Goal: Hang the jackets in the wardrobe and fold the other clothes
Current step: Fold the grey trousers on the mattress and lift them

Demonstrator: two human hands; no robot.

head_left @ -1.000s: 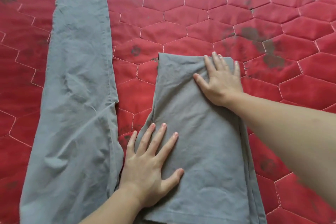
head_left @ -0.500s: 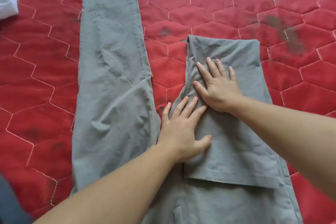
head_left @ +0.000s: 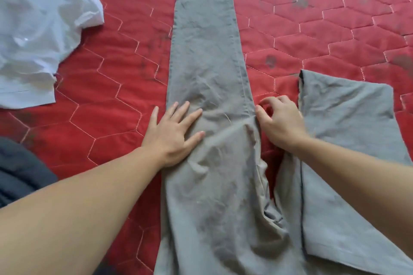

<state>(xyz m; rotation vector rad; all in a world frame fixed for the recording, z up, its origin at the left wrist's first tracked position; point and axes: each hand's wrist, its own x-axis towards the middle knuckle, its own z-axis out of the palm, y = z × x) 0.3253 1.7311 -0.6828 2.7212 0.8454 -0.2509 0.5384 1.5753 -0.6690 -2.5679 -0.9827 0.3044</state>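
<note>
1 pair of grey woven trousers (head_left: 207, 73) lies on a red hexagon-quilted bed (head_left: 100, 100), 1 leg straight, 1 folded back. The left hand (head_left: 173, 133) presses flat, fingers spread, on the straight leg; the right hand (head_left: 280, 121), fingers curled, touches its inner seam, grip unclear. 1 crumpled white garment (head_left: 38, 29) lies far left.

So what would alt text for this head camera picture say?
Two bare hands work grey trousers on a red quilted surface: left hand flat on the long leg, right hand curled beside it. White garment top left.
</note>
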